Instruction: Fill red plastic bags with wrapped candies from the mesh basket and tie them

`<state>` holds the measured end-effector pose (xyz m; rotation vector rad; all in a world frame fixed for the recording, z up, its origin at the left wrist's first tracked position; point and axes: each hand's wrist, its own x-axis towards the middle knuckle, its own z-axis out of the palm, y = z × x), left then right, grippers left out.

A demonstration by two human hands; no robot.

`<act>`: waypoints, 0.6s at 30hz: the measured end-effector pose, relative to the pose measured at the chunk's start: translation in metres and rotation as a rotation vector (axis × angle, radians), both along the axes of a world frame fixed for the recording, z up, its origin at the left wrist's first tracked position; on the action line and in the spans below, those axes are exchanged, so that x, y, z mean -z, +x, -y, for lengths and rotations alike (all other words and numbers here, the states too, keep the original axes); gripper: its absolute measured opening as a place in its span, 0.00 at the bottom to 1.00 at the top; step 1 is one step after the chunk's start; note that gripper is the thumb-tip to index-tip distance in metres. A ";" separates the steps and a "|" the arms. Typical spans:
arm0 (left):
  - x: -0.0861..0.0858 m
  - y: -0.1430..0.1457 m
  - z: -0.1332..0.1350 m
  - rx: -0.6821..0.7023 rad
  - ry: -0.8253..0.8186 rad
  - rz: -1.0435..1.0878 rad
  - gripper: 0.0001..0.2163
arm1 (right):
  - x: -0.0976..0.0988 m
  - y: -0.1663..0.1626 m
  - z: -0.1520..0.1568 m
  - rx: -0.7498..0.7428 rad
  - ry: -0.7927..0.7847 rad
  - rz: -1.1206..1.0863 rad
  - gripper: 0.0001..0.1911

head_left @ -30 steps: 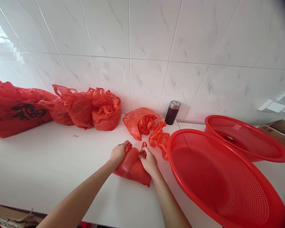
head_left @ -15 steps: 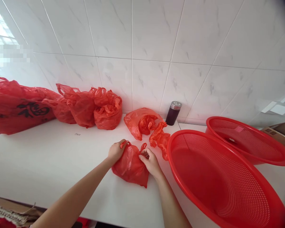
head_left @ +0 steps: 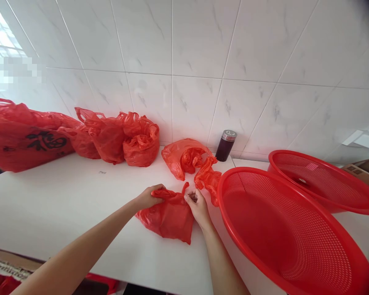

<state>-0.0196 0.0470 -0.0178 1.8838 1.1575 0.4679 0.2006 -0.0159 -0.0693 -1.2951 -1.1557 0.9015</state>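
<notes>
A thin red plastic bag point(head_left: 172, 221) lies on the white tabletop between my hands, its handles at the far side. My left hand point(head_left: 150, 196) is closed on the bag's upper left edge, with a bunched fold under the fingers. At the upper right corner, my right hand point(head_left: 197, 203) pinches the plastic between thumb and fingers beside an upright handle loop. Just beyond the bag lie a loose red plastic bag point(head_left: 175, 153) and a crumpled strip of red plastic point(head_left: 207, 176). What the bag in my hands holds, if anything, cannot be made out.
Two large red plastic baskets point(head_left: 224, 205) with mesh walls stand at the right. A dark thermos point(head_left: 226, 146) is by the tiled wall. Several filled red bags point(head_left: 141, 149) line the back left, beside a big red bag with black lettering point(head_left: 21, 143). A cardboard box point(head_left: 364, 172) sits far right.
My left hand has moved slightly left, drawing the bag's top edge out wider and flatter. My right hand stays at its corner, shifted slightly right.
</notes>
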 end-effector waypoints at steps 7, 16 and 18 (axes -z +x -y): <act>-0.007 0.021 0.014 0.022 0.057 0.089 0.17 | -0.003 0.002 -0.006 -0.012 -0.062 0.020 0.24; 0.007 0.035 0.026 -0.071 0.254 0.050 0.14 | -0.002 -0.019 -0.005 0.010 0.043 0.117 0.10; 0.014 0.038 0.028 -0.105 0.277 -0.007 0.14 | 0.001 -0.023 -0.004 0.047 0.070 0.190 0.13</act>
